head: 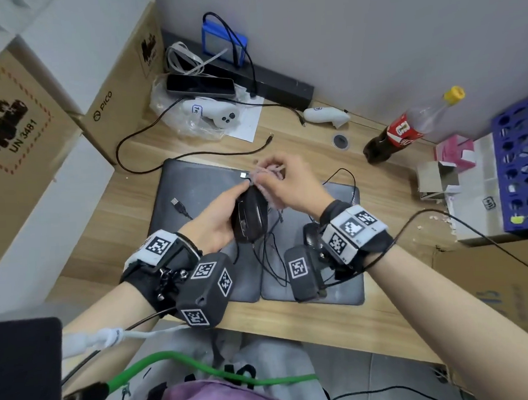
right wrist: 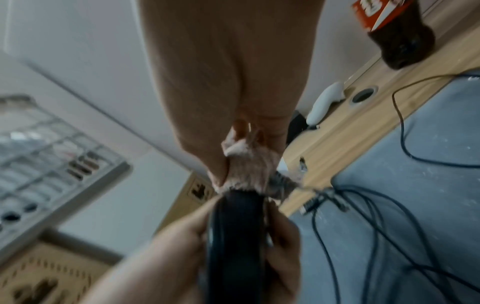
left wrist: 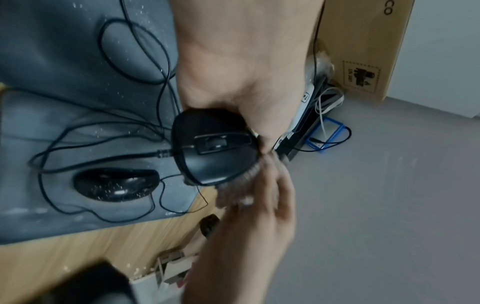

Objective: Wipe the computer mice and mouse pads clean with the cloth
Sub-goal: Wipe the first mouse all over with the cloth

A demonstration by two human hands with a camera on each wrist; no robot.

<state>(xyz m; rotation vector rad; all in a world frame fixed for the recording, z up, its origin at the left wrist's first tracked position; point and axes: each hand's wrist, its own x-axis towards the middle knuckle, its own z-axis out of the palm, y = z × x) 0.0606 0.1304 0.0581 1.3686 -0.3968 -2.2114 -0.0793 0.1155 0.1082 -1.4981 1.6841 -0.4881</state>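
Note:
My left hand grips a black wired mouse and holds it up above the two dark grey mouse pads. My right hand holds a fluffy pale pink cloth bunched against the far end of that mouse. In the left wrist view the mouse shows its buttons and wheel, with the cloth at its side. A second black mouse lies on the right pad, speckled with white dust. In the head view my right wrist mostly hides this second mouse. Tangled mouse cables run across both pads.
A cola bottle lies at the back right. White controllers, a phone, a plastic bag and loose cables crowd the back of the wooden desk. Cardboard boxes stand on the left. A blue crate and small boxes are on the right.

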